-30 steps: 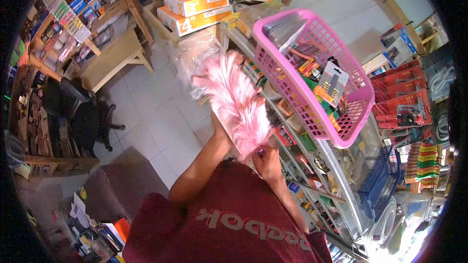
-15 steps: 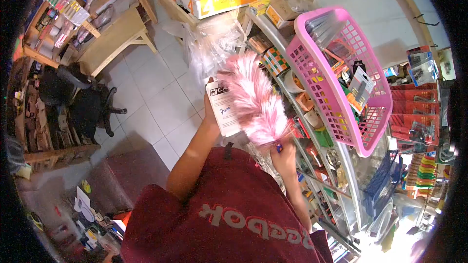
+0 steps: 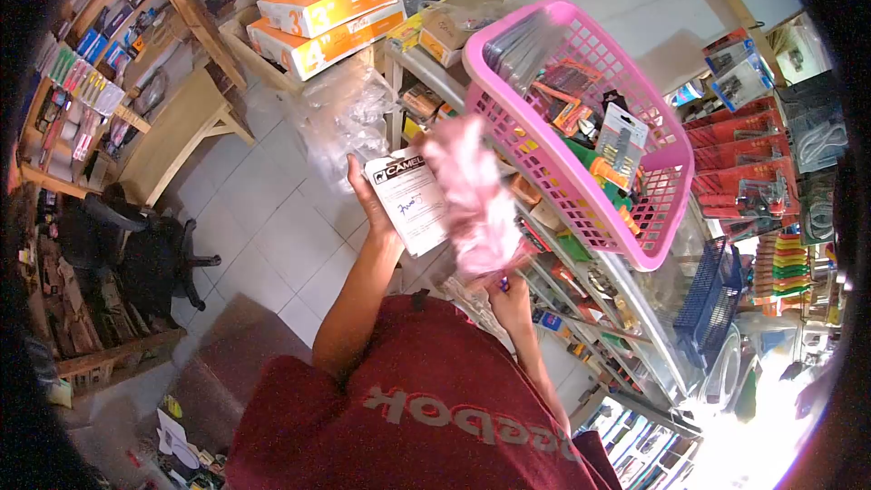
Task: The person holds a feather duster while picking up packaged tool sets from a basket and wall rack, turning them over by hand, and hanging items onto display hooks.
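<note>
My left hand (image 3: 374,210) is closed around the edge of a white card pack (image 3: 407,204) with a black "CAMEL" heading and handwriting in blue. Its printed face is turned up toward me. My right hand (image 3: 510,301) grips the handle of a fluffy pink-and-white duster (image 3: 472,204), most of the handle hidden in the fist. The duster's head is smeared by motion and lies against or just over the right side of the pack; whether they touch I cannot tell.
A pink plastic basket (image 3: 581,141) of packaged goods stands on a glass display case (image 3: 626,308) to the right. Orange-and-white boxes (image 3: 327,32) are stacked ahead, beside clear plastic bags (image 3: 349,118). A black chair (image 3: 154,254) and wooden bench (image 3: 177,132) are at left.
My head view has shifted, so the surroundings sit further left. The pack has tilted, showing more of its heading, and the duster's head has swung and blurred beside it.
</note>
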The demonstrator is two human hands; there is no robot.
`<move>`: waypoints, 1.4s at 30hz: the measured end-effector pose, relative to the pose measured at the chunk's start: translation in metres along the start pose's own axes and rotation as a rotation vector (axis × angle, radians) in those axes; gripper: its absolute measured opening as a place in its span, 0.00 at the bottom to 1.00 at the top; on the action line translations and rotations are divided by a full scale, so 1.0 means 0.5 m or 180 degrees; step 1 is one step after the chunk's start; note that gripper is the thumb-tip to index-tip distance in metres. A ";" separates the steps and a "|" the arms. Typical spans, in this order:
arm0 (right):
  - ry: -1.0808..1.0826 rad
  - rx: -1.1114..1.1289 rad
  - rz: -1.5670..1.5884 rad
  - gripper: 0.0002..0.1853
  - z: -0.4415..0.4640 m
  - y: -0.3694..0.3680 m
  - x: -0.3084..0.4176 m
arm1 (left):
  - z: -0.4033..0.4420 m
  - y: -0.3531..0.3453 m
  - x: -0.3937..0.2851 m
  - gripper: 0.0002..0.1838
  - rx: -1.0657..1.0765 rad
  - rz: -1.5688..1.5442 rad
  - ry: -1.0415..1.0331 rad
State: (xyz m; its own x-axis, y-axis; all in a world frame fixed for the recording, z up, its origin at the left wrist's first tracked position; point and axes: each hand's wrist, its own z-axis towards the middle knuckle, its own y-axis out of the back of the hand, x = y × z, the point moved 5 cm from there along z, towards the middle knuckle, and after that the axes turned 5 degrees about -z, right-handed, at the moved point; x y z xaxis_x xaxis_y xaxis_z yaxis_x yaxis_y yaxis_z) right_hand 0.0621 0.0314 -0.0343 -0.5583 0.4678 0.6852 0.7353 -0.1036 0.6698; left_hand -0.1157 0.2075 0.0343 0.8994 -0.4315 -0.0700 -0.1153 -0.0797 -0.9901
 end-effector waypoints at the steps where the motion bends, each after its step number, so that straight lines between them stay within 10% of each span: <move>1: 0.0030 -0.0050 0.0147 0.08 0.004 0.006 -0.001 | -0.003 0.002 0.000 0.51 -0.0194 -0.0050 -0.0135; 2: 0.0046 -0.0082 0.0301 0.07 0.008 0.007 -0.002 | 0.001 -0.009 0.013 0.48 0.1263 -0.0978 0.0573; 3: 0.0051 -0.0103 0.0460 0.06 0.011 0.007 -0.007 | 0.013 0.026 0.010 0.46 0.0355 -0.0156 0.0080; 9: 0.0223 0.0722 0.1818 0.09 0.023 0.019 0.008 | -0.013 -0.113 0.026 0.54 0.0646 0.0536 -0.0094; 16: 0.1030 0.1410 0.2537 0.09 0.044 0.086 0.154 | -0.034 -0.265 0.033 0.62 0.2510 0.1180 -0.0394; 23: 0.0704 0.1749 0.3351 0.22 0.045 0.094 0.190 | -0.092 -0.314 0.090 0.62 0.2218 0.2138 -0.0983; 33: 0.0134 0.2140 0.3606 0.10 0.008 0.050 0.146 | -0.134 -0.187 0.176 0.74 0.1103 0.4432 -0.1898; 42: 0.0714 0.1783 0.3206 0.13 -0.006 0.079 0.139 | -0.106 -0.186 0.169 0.52 0.1241 0.3536 -0.2156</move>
State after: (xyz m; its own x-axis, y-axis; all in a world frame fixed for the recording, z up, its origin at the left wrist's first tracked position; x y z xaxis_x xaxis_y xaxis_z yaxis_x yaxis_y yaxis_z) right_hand 0.0510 0.0570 0.0406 0.3579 0.2240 0.9065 0.9189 0.0882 -0.3846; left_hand -0.0511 0.1308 0.1269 0.4527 0.4305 -0.7808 -0.8850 0.3242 -0.3343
